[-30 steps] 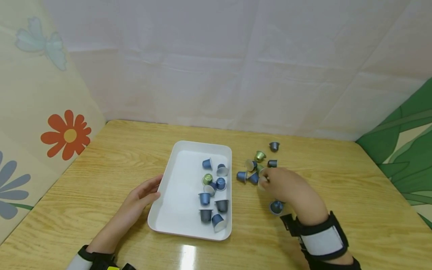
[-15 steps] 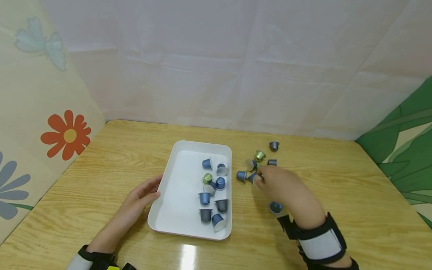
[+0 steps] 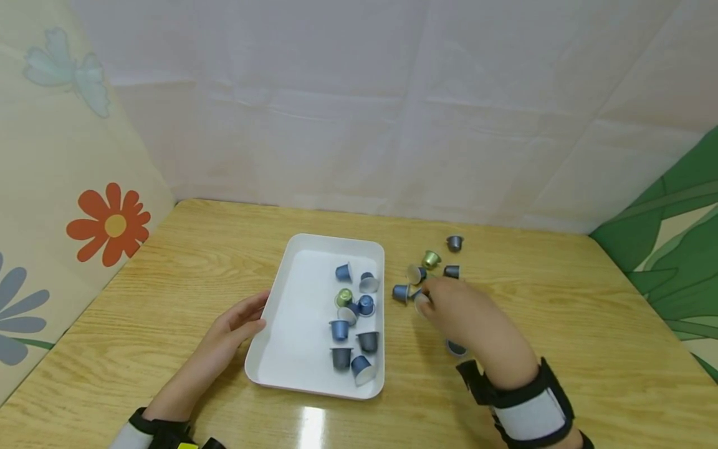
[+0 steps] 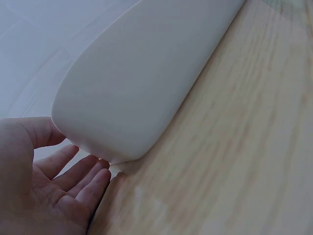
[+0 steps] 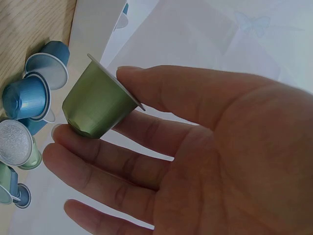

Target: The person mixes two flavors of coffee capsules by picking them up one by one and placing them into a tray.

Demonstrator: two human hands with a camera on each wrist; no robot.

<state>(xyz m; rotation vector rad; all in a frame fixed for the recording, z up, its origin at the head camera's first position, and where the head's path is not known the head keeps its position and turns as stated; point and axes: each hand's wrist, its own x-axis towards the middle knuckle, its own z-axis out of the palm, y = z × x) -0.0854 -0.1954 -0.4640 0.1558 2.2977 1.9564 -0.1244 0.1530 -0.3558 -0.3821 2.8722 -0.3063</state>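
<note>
My right hand pinches a green coffee capsule, thumb on its foil lid and fingertips on its body. In the right wrist view the capsule is tilted, and the other fingers are spread beneath it. Several blue and green capsules lie close by, among them a blue capsule. My left hand rests at the left side of a white tray. The left wrist view shows its thumb at the rim and its loosely bent fingertips against the tray's lower wall. Several capsules lie in the tray's right half.
Beyond my right hand lie a light green capsule, a dark capsule and another dark capsule. One more capsule is partly hidden below my right hand. A white cloth hangs behind the wooden table.
My right hand has shifted a little to the left over the loose capsules, pinching a capsule. The left hand and the tray stay where they were.
</note>
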